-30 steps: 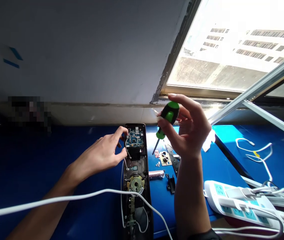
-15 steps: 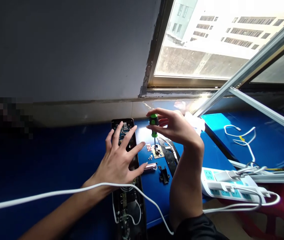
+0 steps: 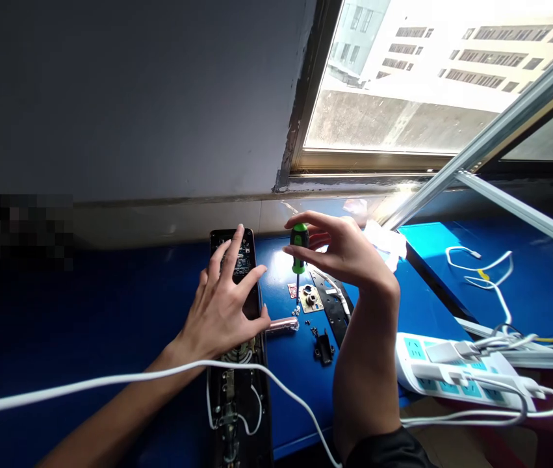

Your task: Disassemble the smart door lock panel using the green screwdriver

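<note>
My right hand [image 3: 332, 247] grips a green and black screwdriver [image 3: 299, 247] by its handle. The shaft points down, with its tip over a small heap of screws [image 3: 296, 311]. Beside the tip lies a square metal plate [image 3: 311, 298] with a round part in its middle, and a small red board [image 3: 292, 290]. My left hand [image 3: 222, 296] lies spread across a long black casing [image 3: 242, 426], which holds a circuit board [image 3: 243, 263] and thin white wires. Part of the casing is hidden under that hand. A pinkish wrapped cylinder [image 3: 283, 325] rests near my left thumb.
A black plastic bracket [image 3: 323, 350] and a dark perforated strip [image 3: 337, 305] lie on the blue table [image 3: 300, 409]. A white cable [image 3: 159, 372] crosses over my left forearm. To the right are a white power strip [image 3: 471, 377] and a metal frame [image 3: 490, 127].
The screwdriver tip has moved from the square plate to the small screws. My left hand and the black casing have shifted slightly left.
</note>
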Demonstrator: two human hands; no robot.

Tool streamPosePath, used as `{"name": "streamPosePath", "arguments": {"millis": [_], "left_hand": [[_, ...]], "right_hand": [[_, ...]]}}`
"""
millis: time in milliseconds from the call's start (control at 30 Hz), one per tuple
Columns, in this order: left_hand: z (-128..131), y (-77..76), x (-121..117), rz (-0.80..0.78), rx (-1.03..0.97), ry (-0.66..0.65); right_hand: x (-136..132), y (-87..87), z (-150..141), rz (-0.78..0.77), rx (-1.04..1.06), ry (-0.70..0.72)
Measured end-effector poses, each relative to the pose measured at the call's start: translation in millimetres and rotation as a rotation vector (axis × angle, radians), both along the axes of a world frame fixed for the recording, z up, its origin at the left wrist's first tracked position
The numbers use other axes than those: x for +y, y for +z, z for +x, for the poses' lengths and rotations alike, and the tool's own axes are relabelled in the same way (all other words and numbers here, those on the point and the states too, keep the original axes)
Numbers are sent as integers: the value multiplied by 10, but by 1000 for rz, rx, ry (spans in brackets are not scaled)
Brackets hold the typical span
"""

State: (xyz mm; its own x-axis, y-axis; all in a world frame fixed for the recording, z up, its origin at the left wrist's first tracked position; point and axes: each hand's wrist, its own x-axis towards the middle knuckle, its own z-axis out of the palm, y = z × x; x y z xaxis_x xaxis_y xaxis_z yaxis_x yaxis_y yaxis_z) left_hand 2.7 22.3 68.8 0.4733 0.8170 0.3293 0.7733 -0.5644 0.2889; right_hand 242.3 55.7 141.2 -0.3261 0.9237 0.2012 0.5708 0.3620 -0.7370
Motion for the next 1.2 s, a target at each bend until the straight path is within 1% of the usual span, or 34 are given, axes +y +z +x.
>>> {"name": "streamPosePath", "arguments": {"millis": [133, 267, 400, 533, 633, 700, 767, 833, 900, 1033, 1100, 1200], "left_hand": [[-54, -33, 118, 23, -70, 29], [-38, -82, 202, 63, -112, 82], [-21, -89, 279, 84, -132, 131], [-16, -95, 367, 117, -128, 173], [-8, -118, 411, 127, -135, 191], [-11, -128, 421, 122, -133, 197], [-32, -121, 421, 107, -131, 180], [-79, -94, 418, 86, -138, 146], [-154, -51, 418, 77, -149, 121], [-357, 36, 446, 135, -174, 95], [-457, 55, 473, 150, -175, 78], [-559, 51, 515, 153, -179, 46]], "right_hand": [[13, -21, -12, 12, 8, -2], [25, -34, -59, 26, 65, -6], [61, -55, -121, 57, 74, -17], [112, -89, -188, 130, -36, -86], [126, -114, -244, 107, -165, -151], [118, -128, -292, 45, -306, -193], [107, -144, -352, -65, -481, -213], [111, -176, -419, -209, -599, -162], [147, -233, -483, -345, -634, -46], [303, -416, -558, -554, -654, 166], [389, -523, -563, -672, -645, 229], [484, -679, -551, -845, -622, 275]]}}
